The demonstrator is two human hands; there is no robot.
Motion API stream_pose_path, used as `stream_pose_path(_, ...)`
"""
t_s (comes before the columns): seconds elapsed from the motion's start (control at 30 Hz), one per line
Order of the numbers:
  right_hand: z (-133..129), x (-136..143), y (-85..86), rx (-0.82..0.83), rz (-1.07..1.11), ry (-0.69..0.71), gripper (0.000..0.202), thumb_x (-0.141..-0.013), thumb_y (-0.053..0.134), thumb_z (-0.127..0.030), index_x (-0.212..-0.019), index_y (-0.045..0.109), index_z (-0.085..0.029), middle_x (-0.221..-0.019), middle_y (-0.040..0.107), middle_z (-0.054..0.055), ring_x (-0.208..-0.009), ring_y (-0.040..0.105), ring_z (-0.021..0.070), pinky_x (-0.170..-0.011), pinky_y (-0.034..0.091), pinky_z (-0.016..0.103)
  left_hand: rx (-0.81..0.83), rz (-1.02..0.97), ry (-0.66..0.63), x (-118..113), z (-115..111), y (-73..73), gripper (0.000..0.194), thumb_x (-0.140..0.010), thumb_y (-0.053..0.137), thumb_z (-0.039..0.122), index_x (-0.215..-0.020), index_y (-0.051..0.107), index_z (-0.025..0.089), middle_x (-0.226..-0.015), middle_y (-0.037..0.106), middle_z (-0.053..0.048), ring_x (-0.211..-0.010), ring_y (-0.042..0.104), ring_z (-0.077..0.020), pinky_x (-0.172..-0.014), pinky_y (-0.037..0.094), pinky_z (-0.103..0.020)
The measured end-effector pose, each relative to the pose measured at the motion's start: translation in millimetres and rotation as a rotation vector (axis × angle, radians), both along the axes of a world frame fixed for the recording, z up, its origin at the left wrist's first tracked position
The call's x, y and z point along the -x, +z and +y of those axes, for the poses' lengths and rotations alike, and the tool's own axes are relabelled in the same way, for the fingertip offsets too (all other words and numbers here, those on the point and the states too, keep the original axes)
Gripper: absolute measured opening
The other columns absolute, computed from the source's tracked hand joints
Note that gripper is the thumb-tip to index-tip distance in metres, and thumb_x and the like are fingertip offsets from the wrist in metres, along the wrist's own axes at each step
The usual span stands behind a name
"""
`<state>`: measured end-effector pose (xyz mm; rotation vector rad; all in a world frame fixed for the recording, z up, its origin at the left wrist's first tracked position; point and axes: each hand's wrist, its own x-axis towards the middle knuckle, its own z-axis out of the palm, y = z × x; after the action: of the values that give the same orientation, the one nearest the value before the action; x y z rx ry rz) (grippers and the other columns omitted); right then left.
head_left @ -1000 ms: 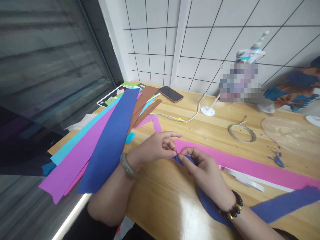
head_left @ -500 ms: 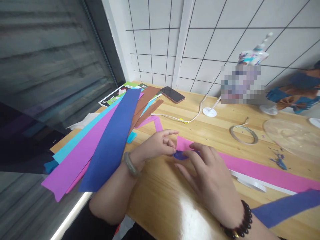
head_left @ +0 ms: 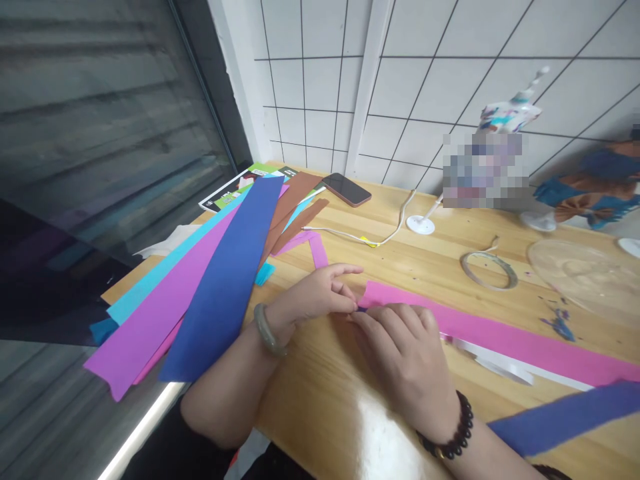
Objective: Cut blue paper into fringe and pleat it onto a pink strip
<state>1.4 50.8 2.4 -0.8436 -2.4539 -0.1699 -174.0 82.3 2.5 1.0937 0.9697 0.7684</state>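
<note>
My left hand (head_left: 323,291) is closed in a pinch, its index finger stretched out, on the left end of a dark blue crepe paper strip (head_left: 361,309). Only a sliver of that blue end shows between my hands. Over it bends my right hand (head_left: 407,357), thumb and fingertips together at the same spot. Just behind lies a long pink crepe paper strip (head_left: 485,325), running off to the right. A white ribbon-like strip (head_left: 503,368) shows under its front edge. Another stretch of blue crepe paper (head_left: 570,420) crosses behind my right forearm; whether it joins the pinched piece is hidden.
Blue, purple, cyan and brown paper strips fan out on the left, with a large blue sheet (head_left: 220,287) on top. A phone (head_left: 347,189), a white cord (head_left: 400,220), a tape ring (head_left: 489,269), a clear disc (head_left: 585,273) and a small dress-form stand (head_left: 421,225) sit further back.
My right hand has closed its fingers and come down leftward against my left fingertips. The blue piece between them is now mostly covered, and the pink strip's left end has shifted slightly right.
</note>
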Motion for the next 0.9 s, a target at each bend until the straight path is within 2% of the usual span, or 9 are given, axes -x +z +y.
stream_pose_path(0.3, -1.2, -1.5, -1.0, -0.032, 0.009, 0.041, 0.021, -0.089, 0.041, -0.013, -0.088, 0.061, -0.016, -0.078, 0.063, 0.006, -0.073, 0.048, 0.0188, -0.064, 0.03, 0.034, 0.007, 0.015, 0.011, -2.0, -0.2, 3.8, 0.07, -0.063, 0.058, 0.007, -0.129, 0.037, 0.01, -0.067, 0.058, 0.002, -0.06, 0.048, -0.0073, -0.06, 0.034, -0.022)
stream_pose_path(0.67, -0.5, 1.8, 7.5, -0.088, -0.027, 0.138, 0.033, -0.089, 0.034, -0.007, -0.074, 0.062, -0.015, -0.073, 0.064, 0.006, -0.07, 0.048, 0.0175, -0.064, 0.031, 0.036, 0.032, 0.018, 0.011, -3.9, -2.1, 8.0, 0.073, -0.064, 0.058, 0.008, -0.132, 0.032, 0.011, -0.061, 0.055, 0.004, -0.054, 0.046, -0.0075, -0.055, 0.033, -0.023)
stream_pose_path(0.8, -1.1, -0.8, 8.0, -0.037, -0.018, 0.191, 0.029, -0.09, 0.034, -0.009, -0.082, 0.062, -0.014, -0.077, 0.065, 0.006, -0.069, 0.05, 0.0171, -0.064, 0.032, 0.035, 0.033, 0.012, 0.041, -3.9, -0.9, 7.1, 0.07, -0.064, 0.058, 0.008, -0.13, 0.035, 0.011, -0.063, 0.054, 0.003, -0.054, 0.046, -0.0067, -0.056, 0.035, -0.022)
stream_pose_path(0.9, 0.2, -11.0, 7.3, 0.091, 0.104, 0.163, 0.016, -0.087, 0.046, -0.014, -0.094, 0.06, -0.016, -0.082, 0.065, 0.007, -0.074, 0.053, 0.018, -0.066, 0.036, 0.034, 0.023, 0.027, 0.039, -3.2, 0.3, 4.9, 0.07, -0.064, 0.059, 0.009, -0.131, 0.035, 0.01, -0.066, 0.055, 0.002, -0.055, 0.046, -0.0071, -0.055, 0.034, -0.022)
